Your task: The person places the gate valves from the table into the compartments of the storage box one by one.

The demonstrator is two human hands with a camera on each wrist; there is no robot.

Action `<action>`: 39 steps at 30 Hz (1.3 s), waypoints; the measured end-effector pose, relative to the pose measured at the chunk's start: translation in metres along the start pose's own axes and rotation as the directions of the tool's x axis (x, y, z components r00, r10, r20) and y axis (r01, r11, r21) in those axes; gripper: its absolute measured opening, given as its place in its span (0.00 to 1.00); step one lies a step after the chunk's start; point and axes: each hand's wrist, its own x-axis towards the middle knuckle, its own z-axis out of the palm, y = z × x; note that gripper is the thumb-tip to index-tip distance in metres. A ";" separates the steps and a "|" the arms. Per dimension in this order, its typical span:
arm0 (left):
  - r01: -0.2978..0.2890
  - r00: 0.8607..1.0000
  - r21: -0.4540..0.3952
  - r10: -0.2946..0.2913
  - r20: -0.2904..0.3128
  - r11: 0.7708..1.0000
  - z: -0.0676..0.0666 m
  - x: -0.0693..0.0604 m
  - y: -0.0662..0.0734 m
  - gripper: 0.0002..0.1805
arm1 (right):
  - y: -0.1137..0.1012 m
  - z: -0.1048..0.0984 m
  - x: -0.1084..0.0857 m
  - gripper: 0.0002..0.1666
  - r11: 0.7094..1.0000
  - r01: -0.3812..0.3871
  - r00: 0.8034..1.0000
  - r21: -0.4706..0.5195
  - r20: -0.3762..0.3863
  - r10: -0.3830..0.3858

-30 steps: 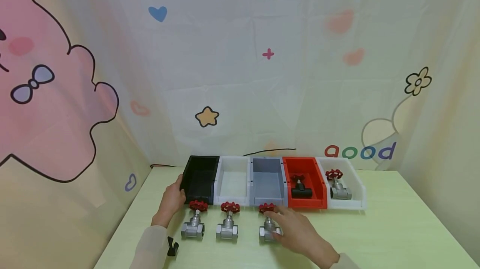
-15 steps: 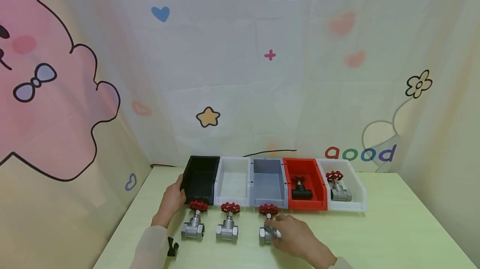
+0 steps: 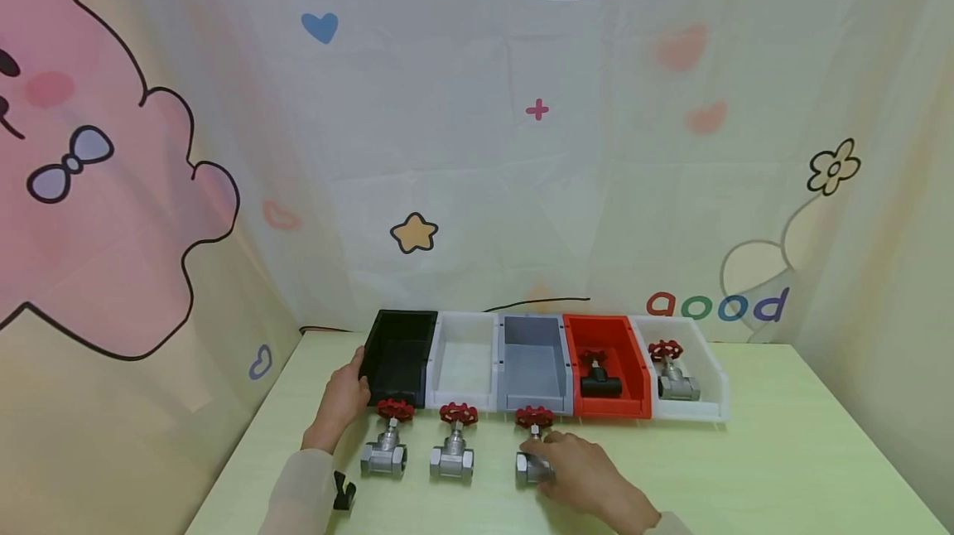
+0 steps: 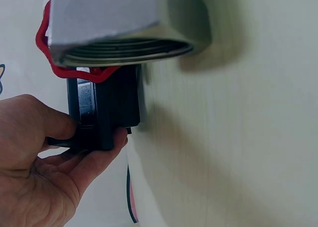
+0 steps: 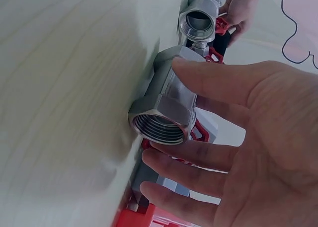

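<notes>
My left hand (image 3: pixel 344 399) grips the left side of the black bin (image 3: pixel 400 357), thumb on the wall and fingers beneath in the left wrist view. My right hand (image 3: pixel 585 473) pinches the rightmost of three steel gate valves (image 3: pixel 531 467) on the table; its thumb lies on the body and the index finger goes behind it. The other fingers (image 5: pixel 181 173) are spread. This valve's red handwheel (image 3: pixel 534 416) points to the bins. A middle valve (image 3: pixel 451 459) and a left valve (image 3: pixel 383 457) stand untouched, the left one close to the black bin.
Joined in a row with the black bin are a white bin (image 3: pixel 465 361), a grey bin (image 3: pixel 532 361), a red bin (image 3: pixel 624 402) holding a black valve (image 3: pixel 599 383), and another white bin (image 3: pixel 711 402) holding a steel valve (image 3: pixel 676 382). A black clip (image 3: pixel 344 492) lies by the left sleeve.
My right hand has come down from the handwheel to the body of the rightmost valve and taken hold of it. The left hand stays on the black bin.
</notes>
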 end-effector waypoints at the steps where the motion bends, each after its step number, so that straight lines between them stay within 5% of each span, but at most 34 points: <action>1: -0.003 1.000 0.002 0.003 -0.002 1.000 0.000 0.000 0.000 0.33 | 0.000 0.000 0.000 0.30 1.000 -0.003 1.000 0.001 0.004 0.003; 12: -0.003 1.000 0.008 0.003 -0.001 1.000 0.001 0.002 -0.002 0.33 | -0.004 0.004 0.007 0.31 0.998 -0.061 0.996 0.001 0.064 0.060; 39: -0.005 1.000 0.023 0.005 0.000 1.000 0.003 0.001 -0.003 0.33 | -0.001 0.016 0.012 0.28 0.990 -0.054 0.999 0.134 0.014 0.052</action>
